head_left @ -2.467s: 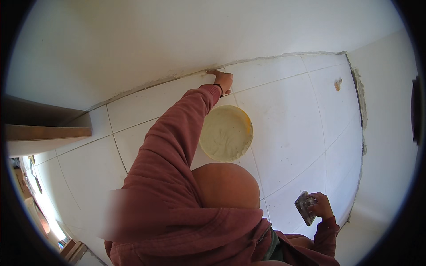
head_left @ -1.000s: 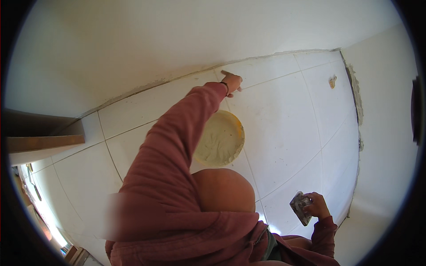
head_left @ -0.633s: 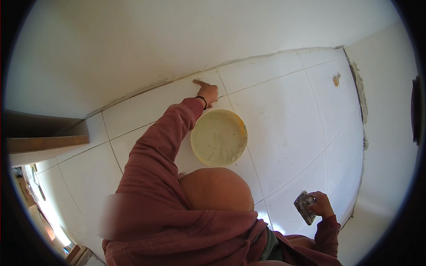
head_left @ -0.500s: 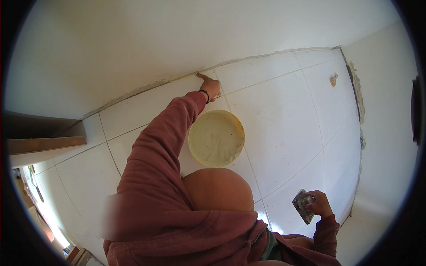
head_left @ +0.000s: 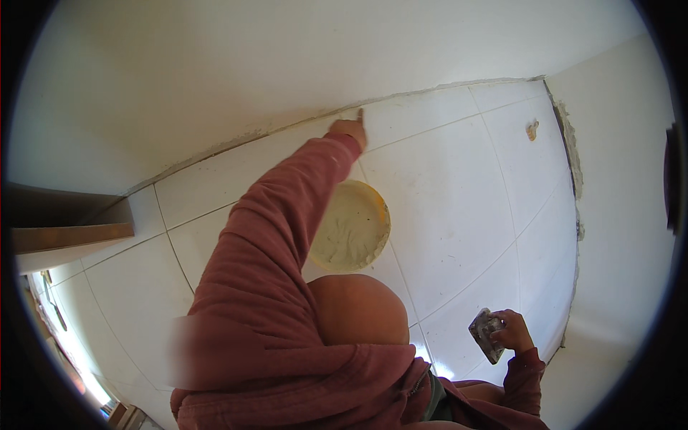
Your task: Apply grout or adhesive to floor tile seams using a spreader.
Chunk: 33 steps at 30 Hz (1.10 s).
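My left hand [head_left: 350,129] reaches far forward to the joint between the white wall [head_left: 287,57] and the tiled floor. Its index finger is stretched out toward the joint, the other fingers look curled, and nothing shows in them. Below that forearm, partly covered by the sleeve, a round yellowish tub [head_left: 388,222] stands on the floor, with a pale creamy paste [head_left: 351,226] in it. At the lower right my right hand [head_left: 513,331] is closed on a grimy, grey-smeared flat square piece [head_left: 485,335]; its exact kind is unclear. My bare knee [head_left: 358,308] is just behind the tub.
White floor tiles [head_left: 451,208] spread around the tub. A rough grey strip [head_left: 570,143] runs along the right wall's base. A small tan patch [head_left: 532,130] lies near the far right corner. At the left is a wooden shelf-like edge [head_left: 79,236], with clutter [head_left: 54,315] beyond it.
My left hand has slid to the right along the wall joint, its finger now pointing more straight ahead. My left sleeve covers more of the tub. My right hand keeps its hold.
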Each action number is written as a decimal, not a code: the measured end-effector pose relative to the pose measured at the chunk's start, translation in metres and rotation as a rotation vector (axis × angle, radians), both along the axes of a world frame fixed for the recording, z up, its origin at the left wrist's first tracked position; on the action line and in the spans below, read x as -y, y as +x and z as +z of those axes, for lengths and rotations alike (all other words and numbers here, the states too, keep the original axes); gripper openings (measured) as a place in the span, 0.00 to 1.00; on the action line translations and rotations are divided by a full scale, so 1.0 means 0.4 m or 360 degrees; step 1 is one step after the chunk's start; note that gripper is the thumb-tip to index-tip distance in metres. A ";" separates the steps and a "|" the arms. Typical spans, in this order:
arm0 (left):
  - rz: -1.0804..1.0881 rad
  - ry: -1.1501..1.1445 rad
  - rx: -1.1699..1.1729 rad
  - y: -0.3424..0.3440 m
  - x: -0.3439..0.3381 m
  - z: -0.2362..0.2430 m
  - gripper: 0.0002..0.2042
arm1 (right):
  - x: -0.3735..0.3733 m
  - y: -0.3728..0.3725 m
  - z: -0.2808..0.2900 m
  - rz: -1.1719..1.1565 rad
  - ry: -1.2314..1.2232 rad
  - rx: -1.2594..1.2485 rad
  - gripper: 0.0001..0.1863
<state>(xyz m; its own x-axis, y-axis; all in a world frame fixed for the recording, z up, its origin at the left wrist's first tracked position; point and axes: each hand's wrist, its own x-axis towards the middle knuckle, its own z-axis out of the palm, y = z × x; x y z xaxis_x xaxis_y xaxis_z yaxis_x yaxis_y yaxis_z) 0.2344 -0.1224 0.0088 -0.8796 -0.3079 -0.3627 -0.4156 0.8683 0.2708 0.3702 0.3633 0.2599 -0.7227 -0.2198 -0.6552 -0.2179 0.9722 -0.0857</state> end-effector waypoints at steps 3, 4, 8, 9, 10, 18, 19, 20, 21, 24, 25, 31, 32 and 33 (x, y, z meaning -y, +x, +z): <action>-0.0022 -0.0236 0.0034 0.072 0.089 -0.024 0.32 | 0.000 -0.006 -0.001 -0.0017 -0.0011 0.0015 0.28; -0.0173 -0.0417 0.0109 0.096 0.109 -0.034 0.32 | 0.001 -0.008 -0.002 -0.0051 0.0014 0.0009 0.28; -0.0238 -0.0935 0.0281 0.178 0.150 -0.048 0.35 | 0.010 -0.023 -0.003 0.0008 -0.0030 -0.0021 0.25; -0.0233 -0.0953 0.0312 0.197 0.160 -0.044 0.35 | 0.015 -0.027 -0.003 -0.0010 -0.0112 0.0006 0.25; -0.0223 -0.0986 0.0341 0.217 0.170 -0.039 0.35 | 0.019 -0.032 -0.001 0.0020 -0.0127 -0.0020 0.25; -0.0148 -0.1010 0.0468 0.387 0.217 -0.001 0.37 | 0.039 -0.044 0.002 0.0065 -0.0080 -0.0003 0.28; -0.0091 -0.1030 0.0673 0.399 0.207 0.002 0.36 | 0.039 -0.045 0.001 0.0033 0.0003 -0.0026 0.28; -0.0095 -0.0992 0.0842 0.406 0.202 0.005 0.35 | 0.040 -0.043 -0.003 0.0078 -0.0094 -0.0001 0.28; -0.0020 -0.1048 0.0901 0.407 0.190 0.007 0.35 | 0.040 -0.043 -0.005 0.0063 -0.0098 0.0007 0.27; -0.0174 -0.0559 -0.0059 0.360 0.170 0.008 0.32 | 0.049 -0.044 -0.012 0.0109 -0.0088 0.0044 0.25; -0.0222 -0.0512 -0.0070 0.316 0.158 0.004 0.32 | 0.054 -0.045 -0.013 0.0139 -0.0013 0.0039 0.25; -0.0198 -0.0499 -0.0011 0.097 0.099 -0.026 0.33 | 0.099 -0.051 -0.012 0.0105 -0.0102 0.0029 0.25; -0.0254 -0.0631 0.0196 0.079 0.090 -0.031 0.33 | 0.103 -0.051 -0.011 0.0107 -0.0141 0.0052 0.25; -0.0292 -0.0767 0.0342 0.073 0.087 -0.037 0.34 | 0.106 -0.052 -0.011 0.0108 -0.0129 0.0055 0.25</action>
<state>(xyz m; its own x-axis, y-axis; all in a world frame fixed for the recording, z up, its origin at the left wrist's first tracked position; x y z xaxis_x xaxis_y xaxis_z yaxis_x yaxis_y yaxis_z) 0.2638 -0.1571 -0.0059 -0.8561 -0.3321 -0.3960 -0.2480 0.9362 -0.2490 0.3496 0.3209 0.2556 -0.6818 -0.3207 -0.6575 -0.2784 0.9449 -0.1722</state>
